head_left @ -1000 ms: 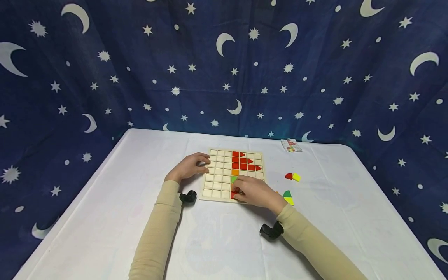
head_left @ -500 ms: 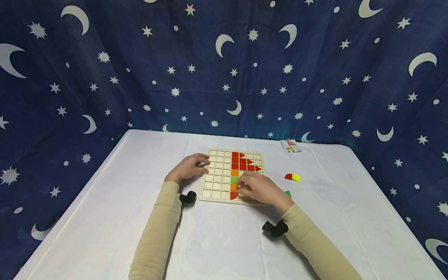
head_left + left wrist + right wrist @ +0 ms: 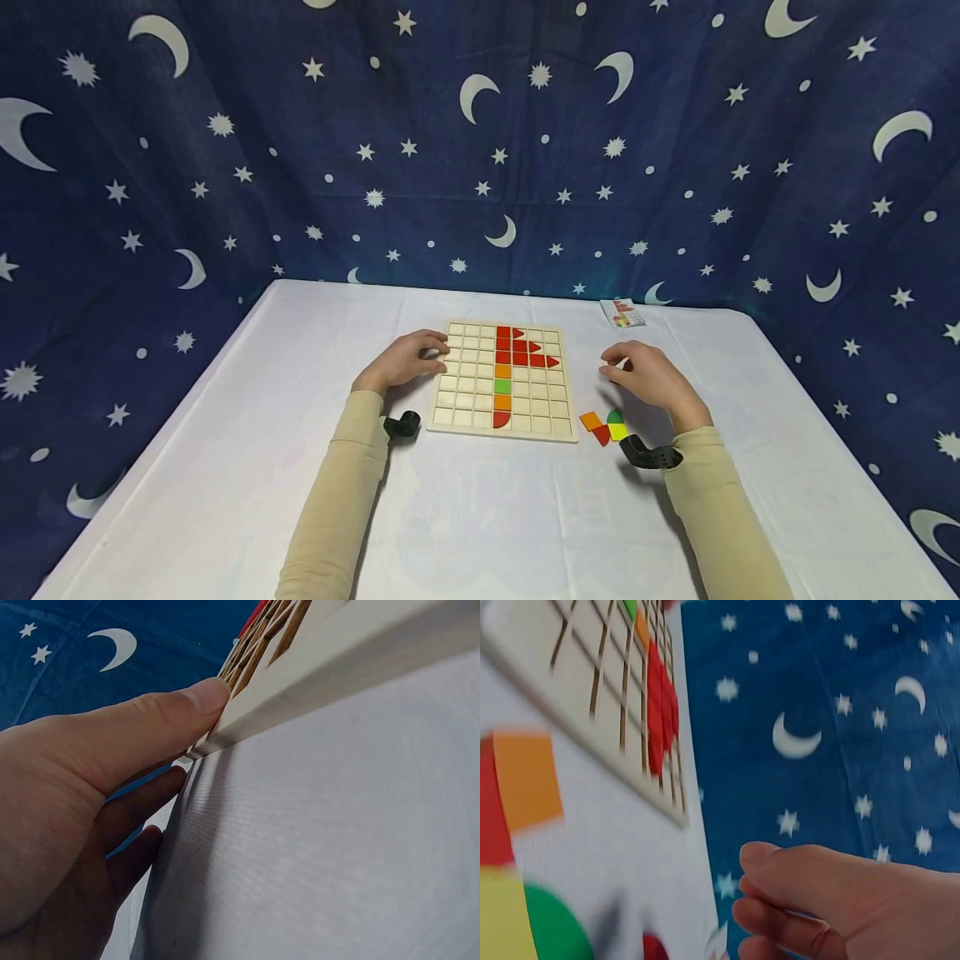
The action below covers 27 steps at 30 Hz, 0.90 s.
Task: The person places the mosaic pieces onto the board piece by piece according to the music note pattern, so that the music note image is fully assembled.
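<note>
1. Right hand (image 3: 651, 379) has swung off the board (image 3: 538, 392) to right of centre, uncovering nearer loose tiles (image 3: 591, 422); the red quarter-round (image 3: 501, 419) appears seated, so that placement looks done.
2. Its fingers curl loosely, tips slightly apart, seemingly holding nothing.
3. Left hand (image 3: 401, 358): fingers relaxed, thumb touching the board's edge.
4. The board lies mid-frame on the worktop (image 3: 450, 517); picture card (image 3: 622, 313) beyond, right of centre.

Loosely curled bare right hand (image 3: 840, 900), pale wooden gridded board (image 3: 577, 705), orange four-sided tile (image 3: 526, 780), green round-edged tile (image 3: 555, 926), blue moon-patterned cloth (image 3: 750, 795) behind
</note>
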Available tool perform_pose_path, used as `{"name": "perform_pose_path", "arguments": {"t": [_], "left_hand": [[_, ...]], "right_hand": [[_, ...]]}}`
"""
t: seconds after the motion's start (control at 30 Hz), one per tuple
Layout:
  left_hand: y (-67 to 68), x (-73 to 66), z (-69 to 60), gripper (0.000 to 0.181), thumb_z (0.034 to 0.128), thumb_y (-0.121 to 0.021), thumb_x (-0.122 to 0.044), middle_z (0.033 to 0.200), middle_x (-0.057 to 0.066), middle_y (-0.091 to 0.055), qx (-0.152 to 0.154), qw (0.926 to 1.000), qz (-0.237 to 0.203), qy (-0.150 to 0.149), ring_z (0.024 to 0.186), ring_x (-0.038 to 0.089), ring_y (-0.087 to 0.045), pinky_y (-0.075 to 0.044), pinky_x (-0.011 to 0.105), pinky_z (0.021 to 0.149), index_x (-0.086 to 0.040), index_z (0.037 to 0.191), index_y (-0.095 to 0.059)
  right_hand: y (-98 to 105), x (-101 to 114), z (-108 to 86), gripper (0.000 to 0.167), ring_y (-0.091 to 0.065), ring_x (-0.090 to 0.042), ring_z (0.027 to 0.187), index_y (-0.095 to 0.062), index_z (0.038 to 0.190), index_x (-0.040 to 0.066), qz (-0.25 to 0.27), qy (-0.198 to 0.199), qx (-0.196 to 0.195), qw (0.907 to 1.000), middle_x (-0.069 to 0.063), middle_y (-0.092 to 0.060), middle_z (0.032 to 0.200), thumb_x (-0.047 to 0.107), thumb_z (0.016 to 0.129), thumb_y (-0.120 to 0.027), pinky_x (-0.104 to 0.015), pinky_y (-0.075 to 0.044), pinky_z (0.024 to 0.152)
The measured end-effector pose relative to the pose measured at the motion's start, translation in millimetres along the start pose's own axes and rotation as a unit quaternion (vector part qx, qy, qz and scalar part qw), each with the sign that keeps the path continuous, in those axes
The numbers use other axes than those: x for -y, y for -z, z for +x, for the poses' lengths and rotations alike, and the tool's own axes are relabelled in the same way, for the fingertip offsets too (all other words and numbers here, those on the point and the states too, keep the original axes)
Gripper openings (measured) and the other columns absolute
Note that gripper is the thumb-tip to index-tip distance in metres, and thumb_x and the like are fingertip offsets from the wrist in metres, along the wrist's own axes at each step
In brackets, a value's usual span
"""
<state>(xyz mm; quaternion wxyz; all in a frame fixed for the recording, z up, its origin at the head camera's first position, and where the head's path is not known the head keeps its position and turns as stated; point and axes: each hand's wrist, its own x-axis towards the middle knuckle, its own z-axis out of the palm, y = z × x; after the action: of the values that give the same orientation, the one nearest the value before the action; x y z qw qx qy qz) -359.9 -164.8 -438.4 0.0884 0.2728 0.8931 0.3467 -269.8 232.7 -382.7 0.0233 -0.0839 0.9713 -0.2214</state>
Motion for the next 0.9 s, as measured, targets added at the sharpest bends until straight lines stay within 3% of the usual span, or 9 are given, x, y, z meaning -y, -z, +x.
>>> {"name": "perform_pose_path", "arguments": {"t": [0.23, 0.37, 0.57, 0.9], "left_hand": [[-1.3, 1.5, 0.2, 0.038, 0.0888, -0.074, -0.022, 0.144, 0.011, -0.050, 0.003, 1.0000, -0.005, 0.007, 0.137, 0.031, -0.040, -0.032, 0.045, 0.114, -0.004, 0.122, -0.067], [-1.9, 1.7, 0.3, 0.038, 0.0888, -0.074, -0.022, 0.144, 0.010, -0.049, 0.003, 0.9999, -0.005, 0.008, 0.137, 0.030, -0.039, -0.032, 0.044, 0.115, -0.005, 0.122, -0.067], [-1.5, 1.5, 0.9, 0.038, 0.0884, -0.074, -0.022, 0.144, 0.010, -0.050, 0.000, 1.0000, -0.002, 0.005, 0.137, 0.030, -0.040, -0.032, 0.043, 0.115, -0.005, 0.122, -0.067], [-0.7, 1.0, 1.1, 0.038, 0.0888, -0.074, -0.023, 0.143, 0.012, -0.050, -0.002, 1.0000, 0.003, 0.003, 0.137, 0.031, -0.040, -0.031, 0.045, 0.115, -0.005, 0.122, -0.067]], "right_hand": [[0.2, -29.1, -3.8, 0.039, -0.059, -0.035, 0.097, -0.062, 0.122, -0.007, -0.001, -0.067, 0.029, 0.9973, -0.024, -0.062, 0.114, 0.019, 0.093, -0.066, -0.049, -0.054, 0.084], [-1.7, -38.9, -4.8, 0.042, -0.056, -0.036, 0.099, -0.060, 0.122, -0.010, -0.015, -0.084, 0.044, 0.9953, -0.026, -0.061, 0.114, 0.016, 0.090, -0.068, -0.054, -0.051, 0.090], [-5.0, -44.6, -3.3, 0.034, -0.055, -0.032, 0.092, -0.064, 0.115, -0.009, -0.024, -0.091, 0.055, 0.9941, -0.020, -0.064, 0.103, 0.012, 0.089, -0.069, -0.052, -0.051, 0.089], [-7.3, -37.6, 0.1, 0.032, -0.056, -0.030, 0.089, -0.066, 0.113, -0.006, -0.026, -0.080, 0.040, 0.9956, -0.017, -0.066, 0.100, 0.015, 0.089, -0.070, -0.051, -0.052, 0.088]]}}
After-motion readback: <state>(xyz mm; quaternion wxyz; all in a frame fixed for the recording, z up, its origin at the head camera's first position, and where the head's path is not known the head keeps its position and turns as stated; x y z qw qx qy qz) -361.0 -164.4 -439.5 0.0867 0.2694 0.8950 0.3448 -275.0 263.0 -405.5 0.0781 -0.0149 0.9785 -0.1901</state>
